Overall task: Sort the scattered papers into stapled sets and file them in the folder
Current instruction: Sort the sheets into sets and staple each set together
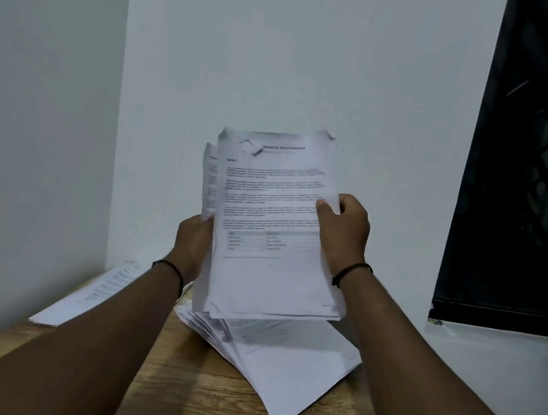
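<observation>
I held a paper stack (273, 228) upright above the table (175, 385). My right hand (344, 231) pinched its right edge, thumb on the front; my left hand (192, 238) gripped the left edge, fingers hidden behind. The heading was blurred, maybe "Documentation". Below my fingers lay a fanned pile (281, 363); left of my left wrist, another set (96, 292). A dark window (529, 169) stood to the right.
</observation>
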